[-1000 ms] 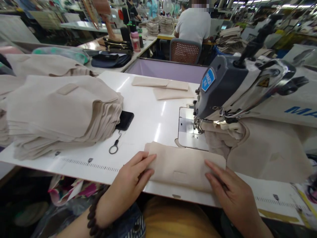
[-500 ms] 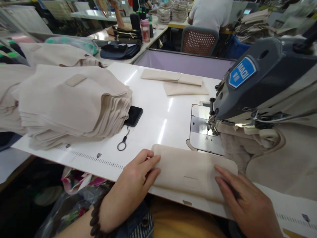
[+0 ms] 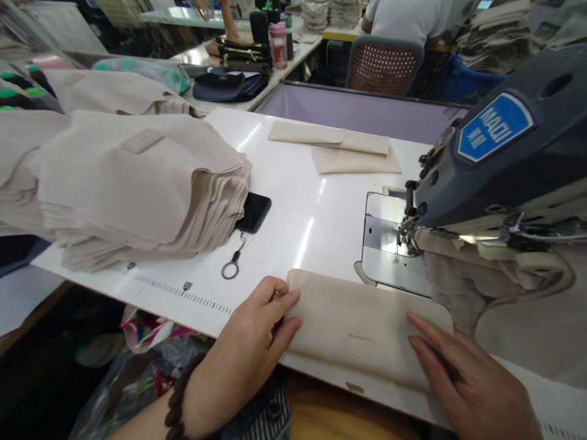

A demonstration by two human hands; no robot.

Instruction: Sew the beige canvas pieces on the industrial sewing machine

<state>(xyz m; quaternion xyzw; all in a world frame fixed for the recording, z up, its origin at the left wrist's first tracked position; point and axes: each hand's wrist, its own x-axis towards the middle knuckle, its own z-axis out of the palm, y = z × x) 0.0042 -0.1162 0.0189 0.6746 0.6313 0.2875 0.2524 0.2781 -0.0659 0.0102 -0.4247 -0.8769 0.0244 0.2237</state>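
A folded beige fabric piece (image 3: 358,324) lies flat at the near edge of the white sewing table (image 3: 293,220). My left hand (image 3: 257,330) pinches its left end between thumb and fingers. My right hand (image 3: 463,373) rests flat on its right end, fingers pressing down. The grey sewing machine (image 3: 504,159) stands just beyond on the right, its needle area (image 3: 406,235) above the metal plate (image 3: 385,244). Bunched beige fabric (image 3: 458,275) hangs under the machine arm.
A tall stack of beige fabric pieces (image 3: 128,189) fills the left of the table, with a black phone (image 3: 254,212) and a ring strap (image 3: 229,269) beside it. Folded beige pieces (image 3: 334,146) lie at the far side. A person sits on a chair (image 3: 383,64) behind.
The view has shifted closer and to the right. Both hands stay on the ends of the fabric piece, which has barely moved.
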